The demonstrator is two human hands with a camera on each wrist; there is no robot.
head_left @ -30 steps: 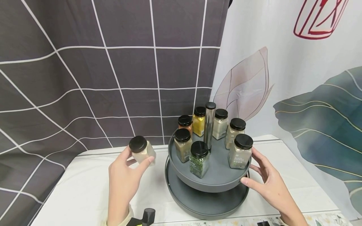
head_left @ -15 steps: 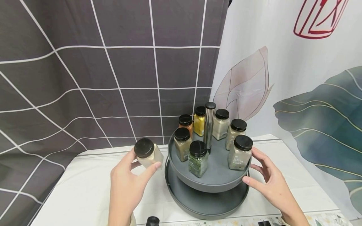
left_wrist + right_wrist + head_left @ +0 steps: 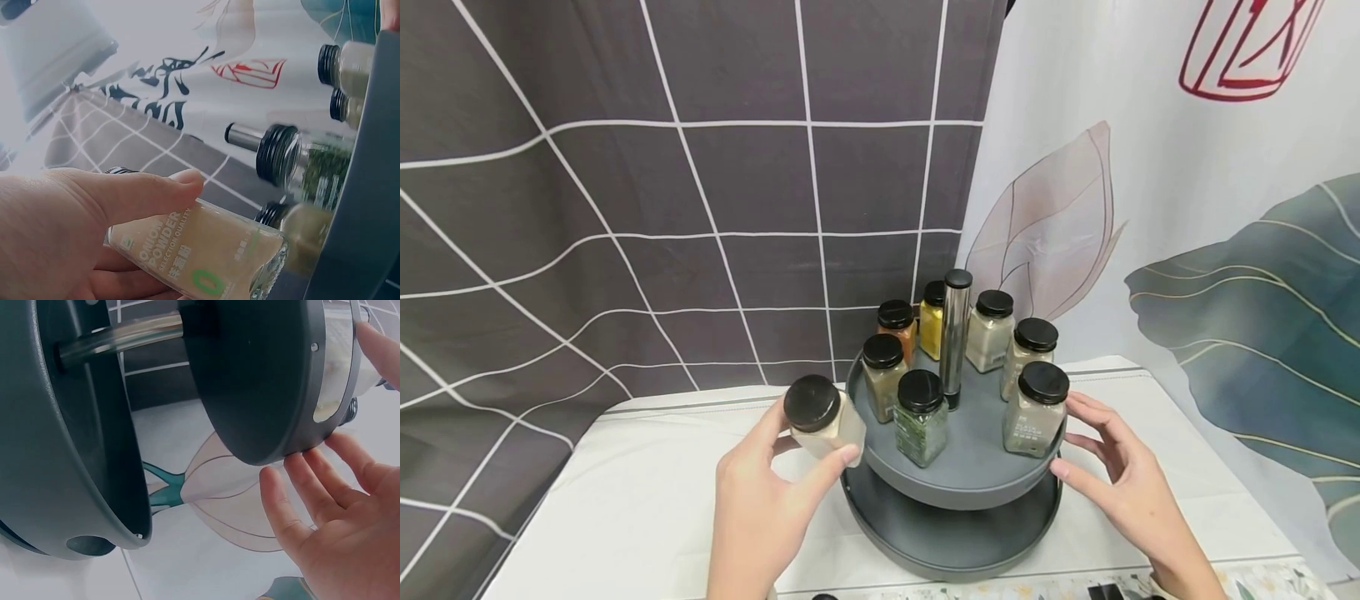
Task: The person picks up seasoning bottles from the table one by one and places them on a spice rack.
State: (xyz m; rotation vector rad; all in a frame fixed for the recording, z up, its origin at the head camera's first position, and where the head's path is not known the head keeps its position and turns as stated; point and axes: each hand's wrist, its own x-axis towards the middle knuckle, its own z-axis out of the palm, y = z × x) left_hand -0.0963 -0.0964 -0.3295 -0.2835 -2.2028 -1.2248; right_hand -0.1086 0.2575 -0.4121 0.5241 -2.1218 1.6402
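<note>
My left hand (image 3: 767, 492) holds a square glass jar of onion powder (image 3: 833, 429) with a black lid, thumb on one side and fingers on the other. The jar tilts just left of the upper tier (image 3: 973, 454) of a grey two-tier turntable; its label (image 3: 169, 240) reads in the left wrist view. Fingertips and thumb of my right hand (image 3: 1123, 479) rest against that tier's right rim (image 3: 306, 419), beside a jar of greyish powder (image 3: 1036, 417). Nearest the onion powder stand a jar of green herbs (image 3: 921, 429) and a brownish one (image 3: 883, 383).
More black-lidded jars stand around the chrome post (image 3: 954, 342), among them a yellow one (image 3: 931, 325) and an orange one (image 3: 898, 329). Below spreads the wider lower tier (image 3: 955, 537), on a white-covered table (image 3: 647, 492). A dark checked curtain (image 3: 760, 192) hangs behind.
My left hand has carried the onion powder jar rightward and slightly down, up to the upper tier. That tier has turned a little, its front jars shifting left. The right hand stays at the rim.
</note>
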